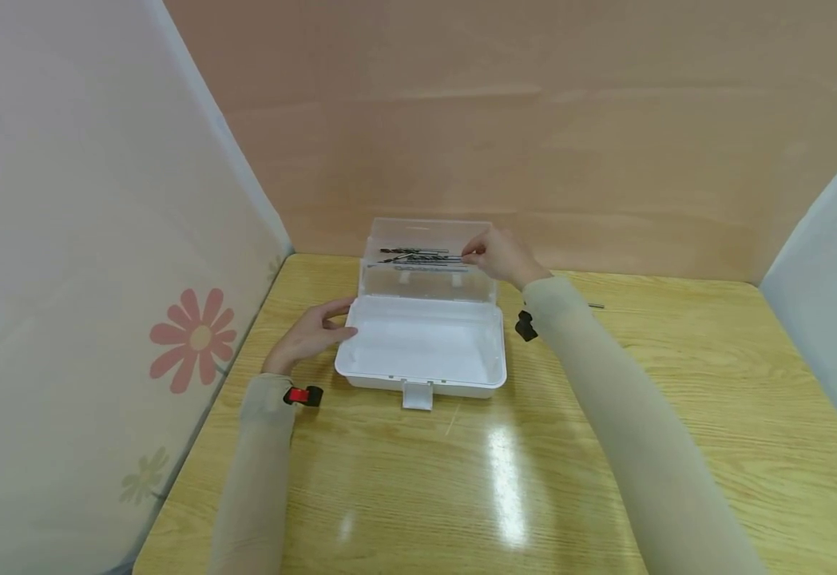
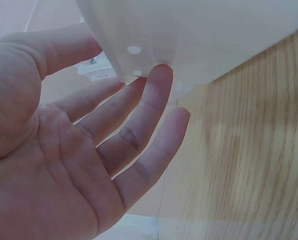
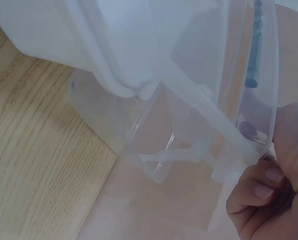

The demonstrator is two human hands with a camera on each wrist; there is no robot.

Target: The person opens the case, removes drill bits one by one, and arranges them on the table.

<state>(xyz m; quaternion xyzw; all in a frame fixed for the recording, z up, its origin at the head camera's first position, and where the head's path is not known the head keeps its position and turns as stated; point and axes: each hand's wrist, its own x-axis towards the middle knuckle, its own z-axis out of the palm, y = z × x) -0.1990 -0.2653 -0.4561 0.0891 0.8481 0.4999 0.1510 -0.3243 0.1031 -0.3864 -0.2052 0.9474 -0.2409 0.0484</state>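
A white plastic storage box point(image 1: 422, 382) stands open on the table, its hinged lid point(image 1: 433, 229) raised at the back. Between them, a clear tray point(image 1: 390, 279) bears several drill bits point(image 1: 426, 258). My left hand point(image 1: 314, 331) grips the left wall of the box, its thumb over the rim and fingers along the outside, as the left wrist view shows. At the right end of the tray, my right hand point(image 1: 497, 254) pinches the shank of a drill bit; in the right wrist view its fingers point(image 3: 261, 187) are curled by the tray's edge, and the tip contact is partly hidden.
A short metal rod point(image 1: 596, 306) lies on the wooden table point(image 1: 677, 359), right of the box and partly behind my right sleeve. The box's front latch point(image 1: 417, 397) hangs down. A brown backdrop point(image 1: 533, 144) rises close behind the lid, and a flowered sheet point(image 1: 102, 239) borders the left.
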